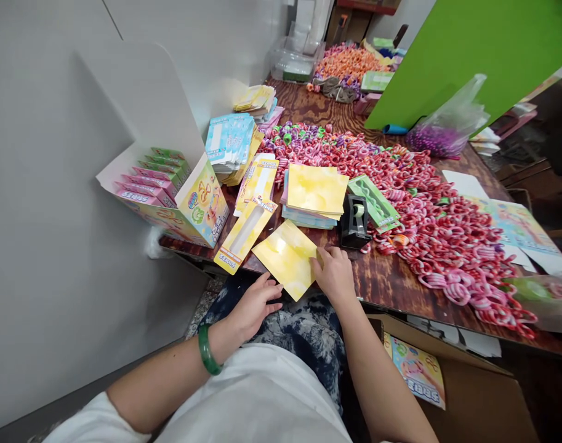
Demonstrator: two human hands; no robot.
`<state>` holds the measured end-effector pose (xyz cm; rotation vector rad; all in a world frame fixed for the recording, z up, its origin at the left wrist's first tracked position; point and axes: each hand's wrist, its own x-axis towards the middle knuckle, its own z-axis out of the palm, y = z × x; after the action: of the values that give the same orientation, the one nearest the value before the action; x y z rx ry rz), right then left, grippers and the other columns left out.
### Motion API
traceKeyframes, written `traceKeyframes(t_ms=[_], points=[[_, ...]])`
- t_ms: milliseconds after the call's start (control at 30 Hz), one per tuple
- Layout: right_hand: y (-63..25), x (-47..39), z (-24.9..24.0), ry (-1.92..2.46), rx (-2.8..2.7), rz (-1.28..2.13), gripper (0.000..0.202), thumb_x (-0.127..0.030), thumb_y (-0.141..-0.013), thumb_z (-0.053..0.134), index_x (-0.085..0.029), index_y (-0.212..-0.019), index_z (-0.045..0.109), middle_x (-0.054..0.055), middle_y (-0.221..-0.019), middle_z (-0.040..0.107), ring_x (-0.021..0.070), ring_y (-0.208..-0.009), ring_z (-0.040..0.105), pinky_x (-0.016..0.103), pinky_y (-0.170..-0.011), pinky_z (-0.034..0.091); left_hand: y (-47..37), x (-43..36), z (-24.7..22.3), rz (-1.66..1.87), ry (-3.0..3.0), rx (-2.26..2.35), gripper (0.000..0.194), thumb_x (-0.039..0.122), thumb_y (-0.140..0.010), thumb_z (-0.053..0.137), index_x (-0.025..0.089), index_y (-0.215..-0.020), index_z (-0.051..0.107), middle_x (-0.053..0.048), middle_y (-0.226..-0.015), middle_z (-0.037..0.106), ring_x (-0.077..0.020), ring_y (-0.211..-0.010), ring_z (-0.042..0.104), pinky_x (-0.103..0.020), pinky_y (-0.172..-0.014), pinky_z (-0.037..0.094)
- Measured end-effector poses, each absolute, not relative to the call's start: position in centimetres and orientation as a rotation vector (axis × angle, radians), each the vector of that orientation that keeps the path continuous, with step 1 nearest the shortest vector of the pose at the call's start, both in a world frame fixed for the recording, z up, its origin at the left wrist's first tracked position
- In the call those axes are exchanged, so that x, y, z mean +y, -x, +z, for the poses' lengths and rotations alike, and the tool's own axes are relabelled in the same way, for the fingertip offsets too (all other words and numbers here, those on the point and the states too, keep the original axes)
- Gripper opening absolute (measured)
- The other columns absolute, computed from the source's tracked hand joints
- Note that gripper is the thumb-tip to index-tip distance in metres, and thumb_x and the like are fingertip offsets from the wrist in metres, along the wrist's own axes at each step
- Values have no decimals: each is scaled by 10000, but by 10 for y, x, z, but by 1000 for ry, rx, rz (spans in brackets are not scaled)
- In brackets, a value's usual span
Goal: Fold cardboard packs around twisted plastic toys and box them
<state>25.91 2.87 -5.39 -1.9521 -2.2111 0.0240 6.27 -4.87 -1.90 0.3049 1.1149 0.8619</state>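
Right hand pinches glossy yellow rectangular card; left hand open, near left. Slack pinch could drop it off brown wood-grained table.

Card is jutting past counter's near edge. Stack is sitting behind card, tape dispenser standing just right of stack. Two boxes are lying left of card; display box is standing farther left, packs standing in it. Ring heap is spreading behind stack and off to the right. Bag is resting behind heap. Carton is standing below counter, right side.
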Motion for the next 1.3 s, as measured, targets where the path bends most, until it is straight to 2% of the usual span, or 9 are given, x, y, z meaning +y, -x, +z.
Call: traceKeyframes(t_ms=[133, 367, 600, 700, 800, 900, 967, 1167, 1300], points=[[-258, 29, -56, 1939, -2176, 109, 325, -286, -908, 529, -104, -1133, 676, 159, -1031, 623, 298, -962, 517, 384, -851, 429, -65, -48, -18, 865, -283, 1079, 402, 282, -677, 756, 225, -1069, 692, -52, -1145, 615, -145, -916, 558, -290, -832, 456], [-262, 36, -68, 1948, -2011, 209, 333, -302, -862, 569, -112, -1101, 701, 161, -1061, 611, 308, -1009, 516, 416, -915, 441, -67, -49, -14, 847, -329, 1096, 434, 264, -684, 711, 266, -1117, 691, -43, -1262, 595, -172, -1004, 544, -288, -831, 433], [-268, 40, -70, 1852, -1912, 292, 241, -305, -822, 576, -155, -919, 737, 129, -972, 636, 278, -940, 548, 409, -886, 456, -65, -52, -8, 794, -453, 1076, 491, 280, -732, 674, 322, -1221, 651, -17, -1315, 612, -203, -1113, 535, -263, -795, 423], [-268, 40, -69, 1831, -1888, 345, 221, -315, -823, 568, -161, -844, 725, 126, -954, 642, 270, -925, 556, 400, -868, 456, -66, -53, -7, 792, -481, 1154, 478, 280, -720, 698, 326, -1195, 668, -5, -1346, 595, -220, -1162, 522, -244, -742, 419], [-268, 42, -71, 1840, -1854, 357, 265, -326, -823, 570, -146, -953, 716, 137, -1012, 652, 282, -959, 559, 409, -888, 455, -69, -52, -10, 853, -435, 1224, 411, 261, -694, 726, 269, -1104, 697, -28, -1263, 631, -188, -1065, 565, -220, -676, 406], [-267, 43, -73, 1867, -1887, 378, 358, -330, -823, 581, -128, -1099, 688, 151, -1097, 648, 293, -1015, 557, 424, -940, 442, -74, -44, -14, 928, -311, 1160, 285, 244, -685, 744, 185, -954, 668, -44, -966, 679, -139, -854, 610, -215, -663, 420], [-265, 42, -73, 1887, -1924, 404, 377, -333, -827, 585, -127, -1128, 681, 156, -1125, 645, 297, -1034, 557, 430, -957, 436, -79, -34, -16, 987, -267, 1105, 239, 246, -696, 751, 166, -877, 616, -33, -849, 668, -131, -789, 627, -226, -685, 450], [-264, 36, -59, 1843, -1944, 333, 436, -379, -857, 561, -100, -1179, 656, 189, -1222, 622, 324, -1118, 546, 463, -972, 440, -93, -13, -21, 1123, -353, 1101, 330, 232, -689, 776, 166, -973, 622, -66, -989, 722, -150, -794, 659, -260, -711, 505], [-272, 32, -42, 1763, -1844, 372, 562, -463, -842, 573, -123, -1289, 587, 184, -1294, 607, 322, -1201, 542, 488, -1019, 430, -93, -20, -19, 1093, -448, 1024, 415, 336, -661, 816, 143, -1005, 688, -96, -1034, 735, -198, -870, 673, -286, -744, 516]])
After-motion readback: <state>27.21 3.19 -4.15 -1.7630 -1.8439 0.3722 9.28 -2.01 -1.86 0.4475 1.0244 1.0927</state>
